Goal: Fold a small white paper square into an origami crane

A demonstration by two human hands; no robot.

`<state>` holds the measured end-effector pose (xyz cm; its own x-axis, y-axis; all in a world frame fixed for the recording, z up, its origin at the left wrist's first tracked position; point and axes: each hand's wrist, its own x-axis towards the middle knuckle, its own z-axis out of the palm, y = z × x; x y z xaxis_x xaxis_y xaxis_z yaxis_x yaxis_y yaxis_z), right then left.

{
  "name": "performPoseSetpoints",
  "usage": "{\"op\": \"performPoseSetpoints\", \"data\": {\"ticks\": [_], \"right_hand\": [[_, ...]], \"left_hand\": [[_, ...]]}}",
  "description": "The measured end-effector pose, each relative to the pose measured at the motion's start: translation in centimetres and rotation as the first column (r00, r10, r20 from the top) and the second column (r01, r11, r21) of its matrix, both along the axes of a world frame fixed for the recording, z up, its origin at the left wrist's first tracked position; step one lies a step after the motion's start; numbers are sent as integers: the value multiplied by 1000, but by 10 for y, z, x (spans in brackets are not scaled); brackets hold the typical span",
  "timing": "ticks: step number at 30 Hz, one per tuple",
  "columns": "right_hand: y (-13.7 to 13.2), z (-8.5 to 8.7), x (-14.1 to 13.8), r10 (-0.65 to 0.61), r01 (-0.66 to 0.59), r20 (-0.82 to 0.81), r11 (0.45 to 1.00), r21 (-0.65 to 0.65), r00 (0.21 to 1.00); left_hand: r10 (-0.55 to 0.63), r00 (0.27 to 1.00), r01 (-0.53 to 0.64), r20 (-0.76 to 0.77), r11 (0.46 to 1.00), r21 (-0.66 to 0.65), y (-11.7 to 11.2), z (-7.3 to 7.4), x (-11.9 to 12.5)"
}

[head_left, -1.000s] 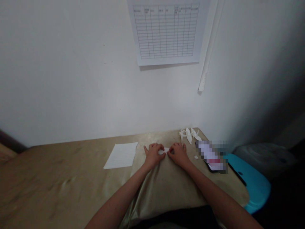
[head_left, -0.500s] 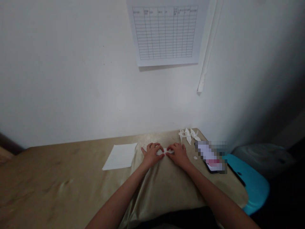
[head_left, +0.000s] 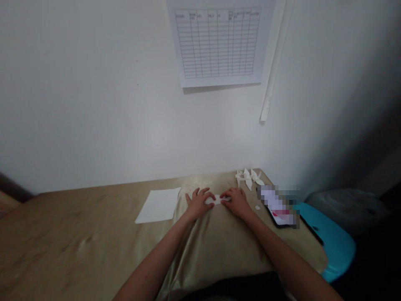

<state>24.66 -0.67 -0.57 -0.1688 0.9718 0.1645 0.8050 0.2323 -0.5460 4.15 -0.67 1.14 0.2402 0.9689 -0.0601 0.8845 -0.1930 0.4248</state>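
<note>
A small piece of white paper [head_left: 218, 200] lies on the cloth-covered table between my two hands. My left hand [head_left: 199, 203] has its thumb and index finger curved onto the paper's left end, with the other fingers spread. On the opposite end, my right hand [head_left: 235, 202] pinches the paper between thumb and index finger. Parts of the paper are hidden under the fingers, so its folds cannot be made out. To the left of my hands lies a lined sheet of paper [head_left: 159, 205].
Several folded white paper figures [head_left: 248, 179] stand at the table's back right. Near my right hand are a paper scrap [head_left: 257, 207] and a phone [head_left: 277, 207], partly blurred. A blue stool [head_left: 335, 240] is at the right edge. Behind the table [head_left: 87, 234] rises a wall with a printed chart [head_left: 219, 46].
My right thumb has shifted slightly right, away from the left one, and more of the white paper shows between my hands. Everything else looks the same.
</note>
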Motion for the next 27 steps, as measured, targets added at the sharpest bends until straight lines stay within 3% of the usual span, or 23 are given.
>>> {"op": "performPoseSetpoints", "data": {"ticks": [8, 27], "right_hand": [[0, -1, 1, 0, 0, -6, 1000, 10, 1000], [4, 3, 8, 79, -76, 39, 995, -62, 996]], "left_hand": [[57, 998, -55, -25, 996, 69, -6, 0, 8], [-91, 996, 90, -17, 995, -50, -4, 7, -13]]}}
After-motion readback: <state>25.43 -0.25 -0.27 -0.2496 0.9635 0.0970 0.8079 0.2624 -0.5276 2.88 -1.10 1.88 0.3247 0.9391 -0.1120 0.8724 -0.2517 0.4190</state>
